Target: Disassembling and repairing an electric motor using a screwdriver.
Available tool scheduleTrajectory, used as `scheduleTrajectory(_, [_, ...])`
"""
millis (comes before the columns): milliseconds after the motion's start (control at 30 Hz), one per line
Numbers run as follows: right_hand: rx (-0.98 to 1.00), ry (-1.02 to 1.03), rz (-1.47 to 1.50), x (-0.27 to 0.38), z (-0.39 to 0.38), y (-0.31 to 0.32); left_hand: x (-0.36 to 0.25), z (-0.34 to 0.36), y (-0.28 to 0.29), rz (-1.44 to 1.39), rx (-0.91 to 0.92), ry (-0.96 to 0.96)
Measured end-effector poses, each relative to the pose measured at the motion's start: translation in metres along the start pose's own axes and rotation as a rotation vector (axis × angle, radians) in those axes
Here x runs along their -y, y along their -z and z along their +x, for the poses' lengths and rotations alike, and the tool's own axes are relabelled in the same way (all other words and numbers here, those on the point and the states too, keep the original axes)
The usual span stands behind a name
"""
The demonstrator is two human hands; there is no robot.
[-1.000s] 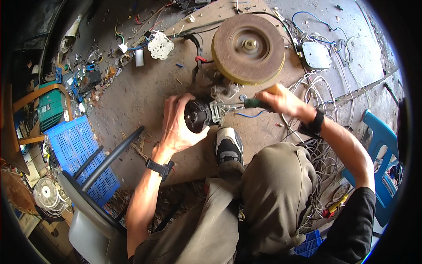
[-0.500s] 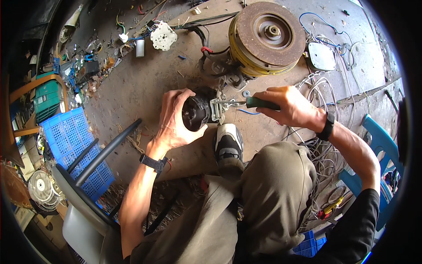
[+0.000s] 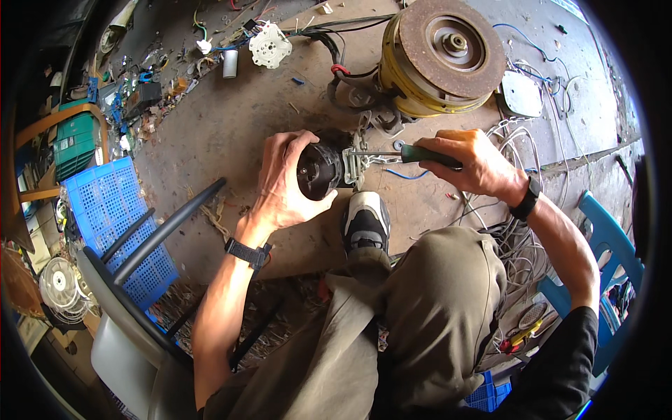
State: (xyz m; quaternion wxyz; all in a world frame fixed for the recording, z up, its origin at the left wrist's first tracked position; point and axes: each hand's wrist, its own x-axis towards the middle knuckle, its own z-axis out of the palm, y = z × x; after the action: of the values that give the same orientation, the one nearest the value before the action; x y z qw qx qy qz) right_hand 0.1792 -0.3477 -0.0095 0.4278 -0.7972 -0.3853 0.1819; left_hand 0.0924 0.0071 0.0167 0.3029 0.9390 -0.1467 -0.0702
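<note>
My left hand [image 3: 283, 185] is wrapped round a black cylindrical motor part [image 3: 318, 170], its thumb low on the near side. On the part's right sit a pale metal bracket and chain [image 3: 355, 168]. My right hand [image 3: 476, 161] grips a green-handled screwdriver [image 3: 428, 155], whose shaft points left onto that bracket. My shoe [image 3: 365, 224] is just below the bracket. Beyond them stands a yellow motor housing [image 3: 413, 98] with a rusty disc [image 3: 448, 42] on top, and a small washer [image 3: 397, 145] lies beside the screwdriver.
Loose parts, a white plate [image 3: 269, 45] and scrap [image 3: 143, 98] lie at the back left. A blue crate [image 3: 119, 210] and a chair [image 3: 168, 227] are at left. Tangled cables [image 3: 514, 147], a square cover [image 3: 521, 94] and a blue chair [image 3: 595, 224] are at right.
Both hands, with the motor part and screwdriver, sit higher in the view than a second ago. The yellow housing appears further up and right. Both grips are kept.
</note>
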Motion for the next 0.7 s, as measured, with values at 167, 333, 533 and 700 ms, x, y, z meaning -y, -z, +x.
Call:
scheduleTrajectory(167, [0.047,-0.885,1.114,0.002,-0.005,0.005,0.003,-0.002,-0.002,0.008,-0.020,-0.005])
scheduleTrajectory(333, [0.102,-1.058,1.676,-0.008,-0.016,-0.003,-0.001,-0.001,0.000,-0.014,-0.021,0.041])
scheduleTrajectory(533, [0.428,-0.703,1.123,-0.014,-0.008,0.002,0.000,0.000,-0.001,0.001,-0.008,-0.031])
scheduleTrajectory(700, [0.022,0.027,-0.180,0.012,-0.011,0.000,-0.004,-0.002,0.000,0.005,-0.012,0.005])
